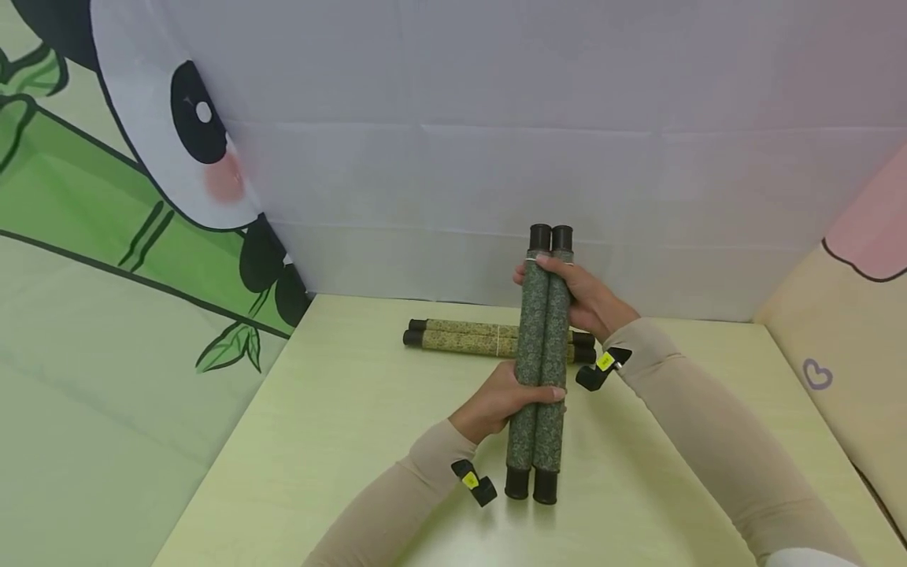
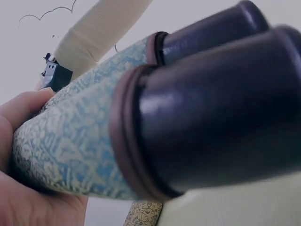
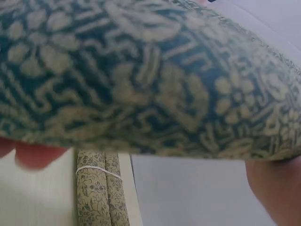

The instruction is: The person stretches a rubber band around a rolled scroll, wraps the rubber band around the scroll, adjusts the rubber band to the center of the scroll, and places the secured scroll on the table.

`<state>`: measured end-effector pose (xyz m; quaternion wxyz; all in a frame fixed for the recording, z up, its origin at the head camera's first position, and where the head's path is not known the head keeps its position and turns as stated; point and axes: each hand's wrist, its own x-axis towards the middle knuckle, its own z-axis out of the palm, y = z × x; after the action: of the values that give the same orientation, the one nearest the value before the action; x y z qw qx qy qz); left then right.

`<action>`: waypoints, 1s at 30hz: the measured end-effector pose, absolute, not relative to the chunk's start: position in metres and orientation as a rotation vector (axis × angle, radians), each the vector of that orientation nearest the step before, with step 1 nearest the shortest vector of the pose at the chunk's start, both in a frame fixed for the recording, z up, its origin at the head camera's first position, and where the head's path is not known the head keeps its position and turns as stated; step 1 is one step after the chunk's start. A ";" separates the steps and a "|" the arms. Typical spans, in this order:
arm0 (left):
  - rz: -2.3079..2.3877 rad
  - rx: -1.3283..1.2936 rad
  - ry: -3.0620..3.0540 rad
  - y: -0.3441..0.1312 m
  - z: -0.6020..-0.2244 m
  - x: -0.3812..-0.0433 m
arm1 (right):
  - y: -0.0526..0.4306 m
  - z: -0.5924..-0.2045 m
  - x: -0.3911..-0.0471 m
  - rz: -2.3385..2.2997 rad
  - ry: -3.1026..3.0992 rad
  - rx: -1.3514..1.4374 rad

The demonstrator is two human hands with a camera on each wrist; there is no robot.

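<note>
Two hanging scrolls (image 1: 533, 331) in blue-green patterned cloth, with black end knobs (image 1: 544, 488), stand side by side, nearly upright, over the table. My left hand (image 1: 499, 400) grips the pair below the middle, its thumb lying across the front. Near the upper end my right hand (image 1: 590, 299) holds them from the right, with the thumb on the front by a thin white string. In the left wrist view the dark knobs (image 2: 221, 108) loom large. The right wrist view is mostly filled by patterned cloth (image 3: 150, 84), with fingertips (image 3: 40, 156) below it.
Behind the held pair, two yellow patterned scrolls (image 1: 460, 342) with black ends lie across the pale table (image 1: 340, 441), tied with white string. A white cloth backdrop (image 1: 453, 173) rises at the table's far edge, and printed panels (image 1: 127, 354) flank both sides.
</note>
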<state>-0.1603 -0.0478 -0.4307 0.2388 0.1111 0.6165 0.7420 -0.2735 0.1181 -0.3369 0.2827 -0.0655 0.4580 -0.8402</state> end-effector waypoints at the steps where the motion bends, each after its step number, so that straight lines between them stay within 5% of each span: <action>1: 2.032 0.303 1.694 -0.048 -0.431 -0.161 | 0.118 -0.339 -0.273 -2.237 1.233 -0.187; 18: 2.050 0.291 1.683 -0.055 -0.421 -0.162 | 0.128 -0.331 -0.281 -2.203 1.178 -0.340; 30: 2.044 0.339 1.653 -0.051 -0.423 -0.161 | 0.118 -0.319 -0.281 -2.233 1.336 -0.168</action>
<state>-0.1606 -0.0515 -0.4230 0.2431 0.1241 0.6049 0.7480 -0.2814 0.1181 -0.3190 0.2640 -0.0623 0.4941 -0.8260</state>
